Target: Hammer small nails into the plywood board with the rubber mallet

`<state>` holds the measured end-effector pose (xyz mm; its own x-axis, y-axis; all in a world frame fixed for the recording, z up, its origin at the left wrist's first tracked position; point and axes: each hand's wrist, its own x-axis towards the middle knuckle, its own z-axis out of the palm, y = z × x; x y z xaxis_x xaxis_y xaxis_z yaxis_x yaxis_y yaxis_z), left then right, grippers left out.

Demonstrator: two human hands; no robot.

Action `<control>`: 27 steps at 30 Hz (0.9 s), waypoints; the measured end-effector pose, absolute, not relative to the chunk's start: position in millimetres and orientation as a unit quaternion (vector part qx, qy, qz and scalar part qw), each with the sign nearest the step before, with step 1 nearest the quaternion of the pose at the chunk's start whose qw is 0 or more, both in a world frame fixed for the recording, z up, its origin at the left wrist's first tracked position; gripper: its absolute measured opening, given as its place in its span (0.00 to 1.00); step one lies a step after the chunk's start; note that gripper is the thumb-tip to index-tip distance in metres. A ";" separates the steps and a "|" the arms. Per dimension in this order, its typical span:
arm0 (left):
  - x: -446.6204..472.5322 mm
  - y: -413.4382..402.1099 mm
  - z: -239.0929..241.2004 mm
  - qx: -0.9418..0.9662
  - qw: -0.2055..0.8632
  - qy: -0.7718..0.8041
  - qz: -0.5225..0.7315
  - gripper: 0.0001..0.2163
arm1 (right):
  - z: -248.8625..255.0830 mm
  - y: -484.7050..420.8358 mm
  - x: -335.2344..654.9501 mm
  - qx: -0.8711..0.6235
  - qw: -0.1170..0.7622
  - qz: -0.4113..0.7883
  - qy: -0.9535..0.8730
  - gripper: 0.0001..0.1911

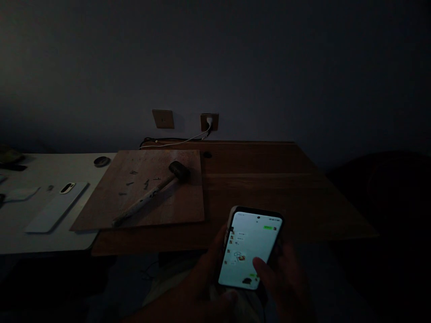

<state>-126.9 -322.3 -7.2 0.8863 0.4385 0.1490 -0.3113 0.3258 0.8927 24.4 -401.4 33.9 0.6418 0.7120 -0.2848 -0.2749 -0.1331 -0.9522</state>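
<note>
A smartphone [247, 242] with a lit screen is held upright in front of me, near the table's front edge. A chat with green and white message bubbles shows on it. My left hand [207, 280] is closed around the phone's left side and lower part. My right hand [286, 280] wraps the right side, its thumb over the lower right of the screen. The right fingers behind the phone are mostly hidden in the dark. Beyond the phone, a mallet [151, 197] with a dark head lies on a wooden board [182, 211], beside several small nails [146, 184].
The room is dim. The board rests across a brown wooden table [256, 184] and a white table [67, 170]. On the white one lie a pale phone-like slab [57, 211] and a small round dish [101, 161]. A white cable [178, 143] runs to a wall socket [205, 125].
</note>
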 end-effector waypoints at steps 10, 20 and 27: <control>-127.9 -319.5 -15.7 0.551 0.802 0.046 0.225 0.43 | 17.2 -408.4 44.1 -0.662 0.603 0.399 -0.196 0.34; -128.6 -324.7 -10.3 0.535 0.810 0.072 0.230 0.41 | 21.5 -409.2 30.1 -0.628 0.630 0.411 -0.199 0.43; -129.7 -325.9 -12.6 0.534 0.808 0.101 0.228 0.42 | 31.3 -405.4 22.9 -0.656 0.610 0.403 -0.189 0.43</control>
